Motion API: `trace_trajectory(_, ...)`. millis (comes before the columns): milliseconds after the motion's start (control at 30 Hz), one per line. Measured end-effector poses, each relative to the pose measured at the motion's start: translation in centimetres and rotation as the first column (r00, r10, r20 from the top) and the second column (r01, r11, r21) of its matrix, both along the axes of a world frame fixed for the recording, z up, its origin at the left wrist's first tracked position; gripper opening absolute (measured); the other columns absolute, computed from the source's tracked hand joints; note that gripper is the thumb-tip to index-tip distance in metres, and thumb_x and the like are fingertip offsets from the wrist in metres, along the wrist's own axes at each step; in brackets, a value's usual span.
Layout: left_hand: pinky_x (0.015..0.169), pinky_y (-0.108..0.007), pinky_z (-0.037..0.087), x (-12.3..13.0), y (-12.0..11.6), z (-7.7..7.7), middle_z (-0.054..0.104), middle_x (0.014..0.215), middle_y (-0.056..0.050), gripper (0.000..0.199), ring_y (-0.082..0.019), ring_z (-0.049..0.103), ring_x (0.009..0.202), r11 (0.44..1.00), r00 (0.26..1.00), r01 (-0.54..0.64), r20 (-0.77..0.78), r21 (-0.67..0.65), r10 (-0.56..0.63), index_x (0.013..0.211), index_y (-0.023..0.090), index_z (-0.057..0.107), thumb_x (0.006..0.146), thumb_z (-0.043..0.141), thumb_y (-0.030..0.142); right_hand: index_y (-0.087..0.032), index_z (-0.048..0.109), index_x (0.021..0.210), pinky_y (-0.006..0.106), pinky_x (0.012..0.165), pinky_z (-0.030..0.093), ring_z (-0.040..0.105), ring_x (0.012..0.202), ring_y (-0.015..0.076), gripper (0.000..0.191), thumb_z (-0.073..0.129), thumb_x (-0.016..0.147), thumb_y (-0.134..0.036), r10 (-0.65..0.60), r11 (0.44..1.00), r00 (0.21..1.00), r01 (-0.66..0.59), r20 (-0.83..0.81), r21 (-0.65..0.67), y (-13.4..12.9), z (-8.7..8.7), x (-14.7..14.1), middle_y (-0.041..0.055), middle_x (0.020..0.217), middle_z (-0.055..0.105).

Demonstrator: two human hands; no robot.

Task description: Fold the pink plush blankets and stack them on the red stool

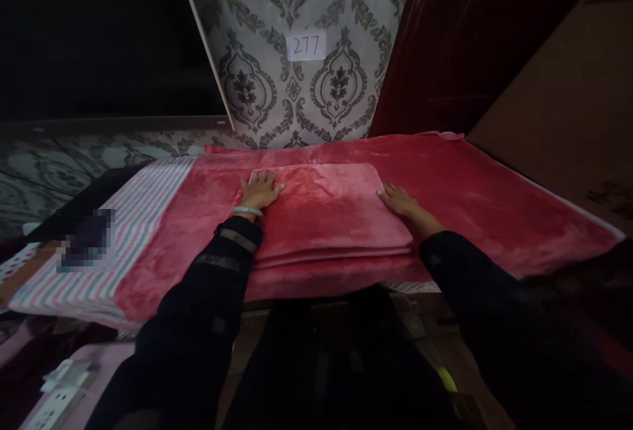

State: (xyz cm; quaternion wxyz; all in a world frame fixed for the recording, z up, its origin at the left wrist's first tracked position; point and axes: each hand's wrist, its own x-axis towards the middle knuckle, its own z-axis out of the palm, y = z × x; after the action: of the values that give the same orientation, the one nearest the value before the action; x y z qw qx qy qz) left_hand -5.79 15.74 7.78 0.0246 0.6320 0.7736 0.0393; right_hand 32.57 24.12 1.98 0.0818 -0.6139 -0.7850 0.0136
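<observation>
A folded red plush cloth [326,212] lies in front of me, its layers stacked and its front edge toward my body. My left hand [262,190] rests flat with fingers spread on its far left corner; a bracelet [247,211] circles that wrist. My right hand [398,200] lies against its right edge, fingers stretched out and pointing up and left. Beneath it spreads a larger red plush cover [475,199]. Neither hand grips anything.
A striped cloth [143,219] shows at the left, with a blurred dark item [86,239] on it. Behind stand a patterned wall [291,103] with a "277" paper [306,46], a dark screen [109,41] and a dark red panel [459,34]. A power strip [57,403] is lower left.
</observation>
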Motion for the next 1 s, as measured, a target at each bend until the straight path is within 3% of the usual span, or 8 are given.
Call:
trace_trajectory(100, 0.123, -0.070, 0.013, 1.0, -2.9, 1.1, 0.023, 0.171, -0.015, 0.071, -0.037, 0.015, 0.159, 0.999, 1.000, 0.026, -0.013, 0.030, -0.025, 0.162, 0.021, 0.032, 0.101, 0.031, 0.058, -0.018, 0.030, 0.164, 0.065, 0.110, 0.039, 0.035, 0.149, 0.0408, 0.067, 0.026, 0.107, -0.053, -0.047, 0.999, 0.996, 0.047, -0.079, -0.002, -2.4, 1.8, -0.8, 0.0219, 0.164, 0.035)
trace_trajectory(200, 0.126, -0.064, 0.008, 3.8, -6.9, 1.1, 0.023, 0.172, -0.011, 0.070, -0.034, 0.014, 0.159, 0.968, 0.971, 0.235, -0.051, 0.087, -0.232, 0.163, 0.025, 0.031, 0.102, 0.035, 0.059, -0.025, 0.032, 0.163, 0.066, 0.118, 0.029, 0.024, 0.155, 0.0380, 0.063, 0.031, 0.106, -0.052, 0.178, 0.980, 0.978, -0.167, -0.107, 0.105, -6.2, 3.1, -3.7, 0.0133, 0.168, 0.029)
trace_trajectory(300, 0.127, -0.064, 0.005, 6.7, -10.4, -0.7, 0.022, 0.172, -0.004, 0.067, -0.033, 0.013, 0.160, 0.926, 0.928, 0.370, -0.080, 0.076, -0.364, 0.162, 0.031, 0.030, 0.101, 0.039, 0.058, -0.029, 0.035, 0.162, 0.065, 0.120, 0.024, 0.023, 0.155, 0.0367, 0.060, 0.035, 0.106, -0.052, 0.375, 0.925, 0.925, -0.369, -0.061, 0.094, -9.6, 2.6, -6.4, 0.0081, 0.168, 0.030)
trace_trajectory(467, 0.124, -0.071, 0.012, 8.2, -12.5, -4.0, 0.023, 0.172, -0.005, 0.063, -0.037, 0.014, 0.159, 0.944, 0.946, 0.316, -0.110, 0.098, -0.306, 0.161, 0.031, 0.033, 0.102, 0.040, 0.052, -0.028, 0.040, 0.159, 0.065, 0.120, 0.025, 0.025, 0.154, 0.0363, 0.058, 0.035, 0.106, -0.052, 0.387, 0.918, 0.922, -0.382, -0.028, 0.101, -11.4, 0.1, -7.2, 0.0067, 0.167, 0.033)
trace_trajectory(633, 0.127, -0.065, 0.014, 8.0, -13.1, -4.4, 0.025, 0.171, -0.003, 0.061, -0.032, 0.015, 0.159, 0.932, 0.943, 0.327, -0.127, 0.157, -0.309, 0.162, 0.031, 0.033, 0.104, 0.036, 0.051, -0.029, 0.041, 0.159, 0.060, 0.121, 0.027, 0.030, 0.153, 0.0336, 0.057, 0.032, 0.107, -0.052, 0.400, 0.903, 0.916, -0.388, -0.030, 0.186, -11.5, -0.9, -6.2, 0.0067, 0.165, 0.037)
trace_trajectory(833, 0.129, -0.057, 0.017, 8.6, -16.8, -6.1, 0.027, 0.170, -0.002, 0.062, -0.029, 0.018, 0.159, 0.944, 0.961, 0.272, -0.095, 0.187, -0.259, 0.160, 0.031, 0.036, 0.101, 0.044, 0.048, -0.028, 0.045, 0.156, 0.057, 0.121, 0.029, 0.033, 0.152, 0.0319, 0.054, 0.035, 0.106, -0.045, 0.362, 0.904, 0.932, -0.345, -0.022, 0.253, -14.5, -2.7, -2.9, 0.0068, 0.164, 0.041)
trace_trajectory(900, 0.130, -0.055, 0.017, 8.4, -18.0, -5.9, 0.037, 0.166, -0.004, 0.059, -0.027, 0.025, 0.157, 0.939, 0.959, 0.285, -0.052, 0.195, -0.280, 0.159, 0.029, 0.039, 0.102, 0.043, 0.042, -0.027, 0.046, 0.155, 0.059, 0.120, 0.029, 0.035, 0.151, 0.0327, 0.053, 0.035, 0.106, -0.044, 0.350, 0.910, 0.936, -0.329, -0.043, 0.253, -15.4, -2.8, -2.0, 0.0082, 0.162, 0.042)
trace_trajectory(1000, 0.130, -0.056, 0.011, 7.3, -18.3, -3.9, 0.050, 0.158, -0.007, 0.053, -0.025, 0.038, 0.152, 0.935, 0.970, 0.241, -0.026, 0.261, -0.243, 0.154, 0.025, 0.046, 0.104, 0.035, 0.033, -0.028, 0.045, 0.156, 0.063, 0.120, 0.026, 0.035, 0.151, 0.0325, 0.054, 0.031, 0.107, -0.044, 0.358, 0.912, 0.927, -0.321, -0.112, 0.257, -15.7, -1.7, -2.8, 0.0090, 0.159, 0.048)
